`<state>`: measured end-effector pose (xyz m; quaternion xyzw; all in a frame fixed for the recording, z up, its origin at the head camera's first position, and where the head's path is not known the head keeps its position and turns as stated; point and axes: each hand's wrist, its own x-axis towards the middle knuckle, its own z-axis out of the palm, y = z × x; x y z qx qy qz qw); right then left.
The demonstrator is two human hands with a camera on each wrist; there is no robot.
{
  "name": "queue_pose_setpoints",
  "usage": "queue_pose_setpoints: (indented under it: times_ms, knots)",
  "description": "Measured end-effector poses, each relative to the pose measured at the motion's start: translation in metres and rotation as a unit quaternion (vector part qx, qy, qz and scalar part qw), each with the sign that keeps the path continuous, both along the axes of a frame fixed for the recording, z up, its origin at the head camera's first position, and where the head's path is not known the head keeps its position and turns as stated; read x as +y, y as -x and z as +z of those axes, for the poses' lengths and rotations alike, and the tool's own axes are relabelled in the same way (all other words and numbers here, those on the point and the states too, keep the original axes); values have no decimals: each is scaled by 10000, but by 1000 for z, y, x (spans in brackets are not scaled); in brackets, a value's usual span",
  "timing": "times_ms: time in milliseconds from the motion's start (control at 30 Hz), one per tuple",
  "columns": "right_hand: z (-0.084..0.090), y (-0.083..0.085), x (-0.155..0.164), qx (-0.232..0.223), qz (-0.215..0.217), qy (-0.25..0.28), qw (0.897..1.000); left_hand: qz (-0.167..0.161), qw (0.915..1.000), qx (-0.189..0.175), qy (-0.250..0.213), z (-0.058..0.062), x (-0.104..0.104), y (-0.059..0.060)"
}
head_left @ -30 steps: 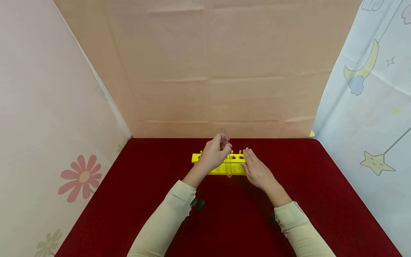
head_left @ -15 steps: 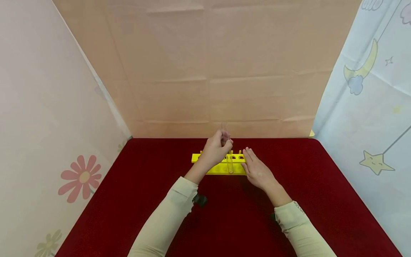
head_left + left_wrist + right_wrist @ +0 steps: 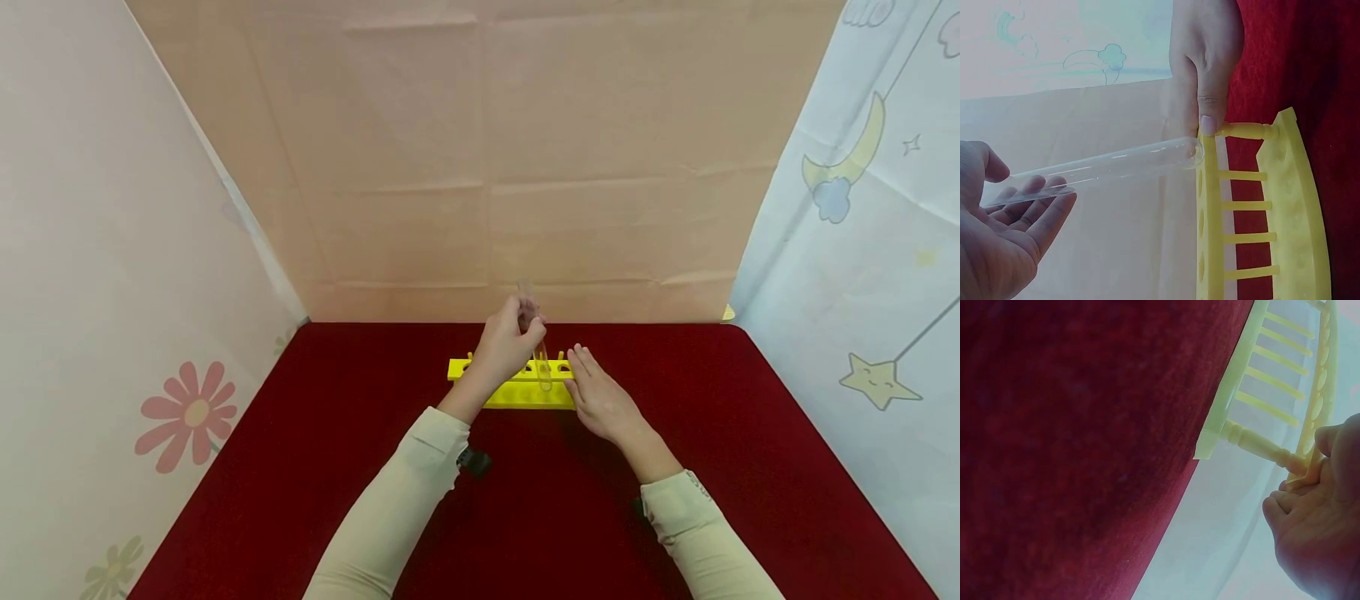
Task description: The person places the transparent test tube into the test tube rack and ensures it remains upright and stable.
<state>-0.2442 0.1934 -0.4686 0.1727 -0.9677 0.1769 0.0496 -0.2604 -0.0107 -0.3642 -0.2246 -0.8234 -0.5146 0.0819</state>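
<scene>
My left hand (image 3: 504, 346) pinches a clear glass test tube (image 3: 1116, 160) between thumb and fingers, its rounded end pointing down. That end is right at the top plate of a yellow test tube rack (image 3: 517, 396), near the holes at the right end. In the left wrist view the tube's far end lies behind the fingers. My right hand (image 3: 606, 407) grips the right end of the rack, thumb (image 3: 1209, 122) on the top plate and fingers (image 3: 1282, 506) at its end. The rack stands upright, with a row of holes above and thin pegs behind.
A dark red cloth (image 3: 555, 517) covers the table under the rack. Behind it hangs a tan backdrop (image 3: 480, 167). Patterned sheets (image 3: 840, 275) stand along both sides. A dark wrist camera (image 3: 474, 461) sits by the left cuff.
My left hand has risen slightly and shifted right with the test tube. The tube's rounded end has gone from in front of the rack up toward its top plate. The right hand stays put.
</scene>
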Motion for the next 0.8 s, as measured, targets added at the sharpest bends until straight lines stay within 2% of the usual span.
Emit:
queue_pose_setpoints:
  times_ms: [800]
  knots:
    - [-2,-1,-1,239,46,51,9997,3,9997,112,-225,0,15,10]
